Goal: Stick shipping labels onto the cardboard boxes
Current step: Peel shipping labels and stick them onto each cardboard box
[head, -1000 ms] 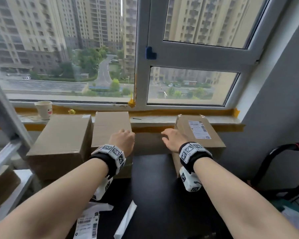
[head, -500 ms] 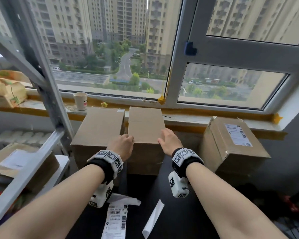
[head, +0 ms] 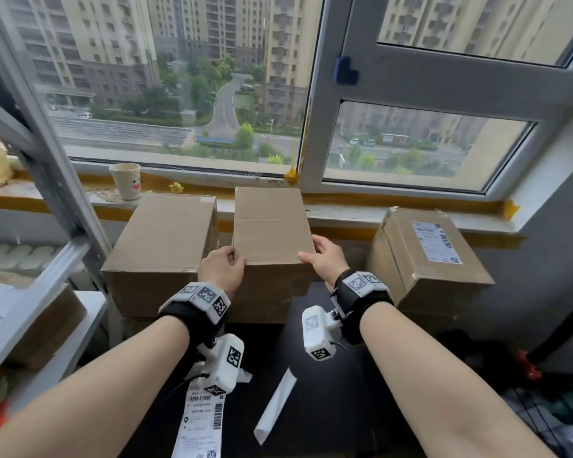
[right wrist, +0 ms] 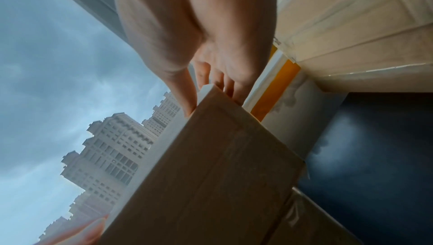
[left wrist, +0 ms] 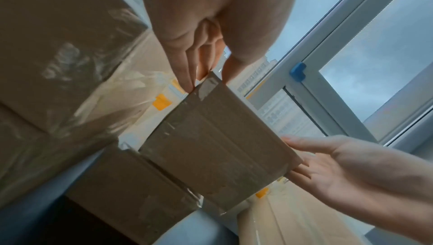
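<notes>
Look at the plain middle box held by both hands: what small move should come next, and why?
Probably draw the middle box toward the person. Both the left hand and right hand grip its near corners, its top is bare, and a loose shipping label lies on the dark table nearby.

Print on both shipping labels [head: 436, 242] is illegible.

The middle box [head: 272, 233] touches the left box [head: 161, 246]; a wide gap separates it from the labelled box [head: 424, 259].
</notes>
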Available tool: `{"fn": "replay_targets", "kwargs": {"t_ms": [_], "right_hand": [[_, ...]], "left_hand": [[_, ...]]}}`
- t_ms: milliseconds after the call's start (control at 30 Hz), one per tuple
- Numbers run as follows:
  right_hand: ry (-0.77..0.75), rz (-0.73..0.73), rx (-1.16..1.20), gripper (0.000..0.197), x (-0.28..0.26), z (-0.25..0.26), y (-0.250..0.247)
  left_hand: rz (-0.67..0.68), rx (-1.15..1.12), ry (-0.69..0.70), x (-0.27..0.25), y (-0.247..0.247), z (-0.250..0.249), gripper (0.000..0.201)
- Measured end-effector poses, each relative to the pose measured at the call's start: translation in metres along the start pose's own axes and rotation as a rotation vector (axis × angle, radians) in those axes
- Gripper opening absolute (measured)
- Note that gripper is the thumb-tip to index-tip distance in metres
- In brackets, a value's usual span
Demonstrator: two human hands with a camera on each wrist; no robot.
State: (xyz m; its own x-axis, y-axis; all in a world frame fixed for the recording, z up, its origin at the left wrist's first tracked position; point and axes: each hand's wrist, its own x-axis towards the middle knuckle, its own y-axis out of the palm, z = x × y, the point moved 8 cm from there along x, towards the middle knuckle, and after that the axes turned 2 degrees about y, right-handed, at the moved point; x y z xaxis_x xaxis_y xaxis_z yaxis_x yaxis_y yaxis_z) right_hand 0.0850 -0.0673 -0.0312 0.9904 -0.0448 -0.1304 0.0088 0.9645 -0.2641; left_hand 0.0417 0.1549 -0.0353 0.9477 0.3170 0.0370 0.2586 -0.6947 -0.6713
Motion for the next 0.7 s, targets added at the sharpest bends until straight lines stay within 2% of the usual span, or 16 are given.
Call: {"fn": "replay_targets", "kwargs": {"t_ms": [133,233,333,433,600,700], "right_hand": [[-0.024,-0.027,0.049,0.056,-0.011,0.0,-0.041],[-0.007,-0.067,0.099,0.06,-0.022,-0.01,-0.075],[0.027,-0.093,0.112,0.064,-0.04,-0.025,-0.104],[0.054,-0.11,0.149,0.062,-0.06,-0.044,-0.127],[0.159,-0.12,0.206,0.067,-0.085,-0.084,-0.144],[0.236,-0.095,0.252,0.064,-0.097,-0.108,-0.142]], "left_hand": [[0.002,-0.255,0.048,-0.015,0.01,-0.033,0.034],[0.076,-0.464,0.058,-0.031,0.028,-0.057,0.038],[0.186,-0.607,0.006,-0.051,0.054,-0.067,0.04],[0.289,-0.63,-0.016,-0.071,0.083,-0.069,0.043],[0.352,-0.638,-0.063,-0.094,0.118,-0.05,0.041],[0.351,-0.628,-0.126,-0.102,0.134,-0.026,0.039]]}}
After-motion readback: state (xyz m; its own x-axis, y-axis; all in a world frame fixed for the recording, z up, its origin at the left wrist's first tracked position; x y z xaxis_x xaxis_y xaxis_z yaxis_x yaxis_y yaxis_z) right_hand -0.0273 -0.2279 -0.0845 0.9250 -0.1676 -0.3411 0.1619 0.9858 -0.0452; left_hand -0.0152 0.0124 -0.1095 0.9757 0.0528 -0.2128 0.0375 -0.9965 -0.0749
